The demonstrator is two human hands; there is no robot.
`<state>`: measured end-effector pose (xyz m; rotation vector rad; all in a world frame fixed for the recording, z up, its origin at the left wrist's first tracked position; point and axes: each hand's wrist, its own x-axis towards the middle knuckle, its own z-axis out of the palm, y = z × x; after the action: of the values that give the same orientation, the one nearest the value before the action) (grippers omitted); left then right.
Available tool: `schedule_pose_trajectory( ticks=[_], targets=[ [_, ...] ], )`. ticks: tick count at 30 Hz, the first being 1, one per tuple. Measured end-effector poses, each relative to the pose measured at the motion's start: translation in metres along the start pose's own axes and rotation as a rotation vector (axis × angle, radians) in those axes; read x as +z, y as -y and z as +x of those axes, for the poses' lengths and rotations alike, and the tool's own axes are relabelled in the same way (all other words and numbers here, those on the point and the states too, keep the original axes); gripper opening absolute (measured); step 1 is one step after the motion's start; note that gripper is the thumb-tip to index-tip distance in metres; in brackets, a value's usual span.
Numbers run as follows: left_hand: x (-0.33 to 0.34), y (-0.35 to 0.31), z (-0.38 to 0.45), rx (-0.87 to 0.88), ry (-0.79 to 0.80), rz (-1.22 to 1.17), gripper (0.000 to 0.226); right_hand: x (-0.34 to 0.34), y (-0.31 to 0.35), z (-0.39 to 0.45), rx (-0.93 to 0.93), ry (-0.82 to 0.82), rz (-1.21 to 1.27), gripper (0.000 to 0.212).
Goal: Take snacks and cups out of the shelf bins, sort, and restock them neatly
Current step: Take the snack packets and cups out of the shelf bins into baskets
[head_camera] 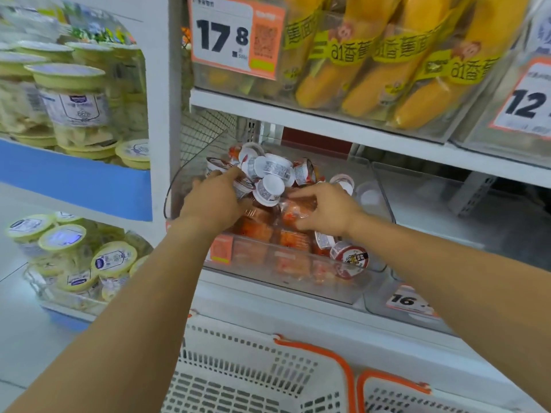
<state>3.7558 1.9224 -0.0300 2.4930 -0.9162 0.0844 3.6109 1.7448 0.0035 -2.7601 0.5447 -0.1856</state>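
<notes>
**Snack cups heaped in the clear bin, both your hands inside**

Snack cups (269,189), small white ones with red-printed lids, lie in a jumbled pile toward the back and left of the clear plastic bin (298,281) on the middle shelf. Beneath and in front of them sit orange wrapped snack packs (259,228), packed closer together along the bin's front wall. One loose cup (353,257) lies on its side at the bin's front right corner.

Your left hand (217,201) reaches into the left side of the bin, fingers curled around cups at the edge of the pile. Your right hand (325,210) is beside it, thumb and fingers pinching an orange wrapped pack (293,213) just under the heap.

Above, the upper shelf holds yellow banana-shaped packages (372,64) behind a price tag (235,37) reading 17.8. To the left, yellow-rimmed tubs (74,99) fill a neighbouring rack. Below your forearms stand two white shopping baskets (238,377) with orange handles, side by side. The bin to the right (465,210) is also clear plastic.
</notes>
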Motion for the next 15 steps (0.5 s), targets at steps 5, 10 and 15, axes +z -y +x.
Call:
schedule_pose_trajectory(
  ticks=[5, 10, 15],
  targets=[
    [-0.01, 0.0, -0.006, 0.038, 0.065, -0.061, 0.085, -0.018, 0.003, -0.01, 0.017, -0.04, 0.1, 0.04],
    [-0.014, -0.007, -0.014, 0.033, 0.117, -0.013, 0.112, -0.038, 0.014, -0.017, 0.042, -0.101, 0.292, 0.008],
    [-0.008, -0.016, -0.02, 0.017, -0.056, -0.057, 0.087, -0.022, 0.014, -0.011, 0.043, -0.078, 0.14, 0.031]
  ],
)
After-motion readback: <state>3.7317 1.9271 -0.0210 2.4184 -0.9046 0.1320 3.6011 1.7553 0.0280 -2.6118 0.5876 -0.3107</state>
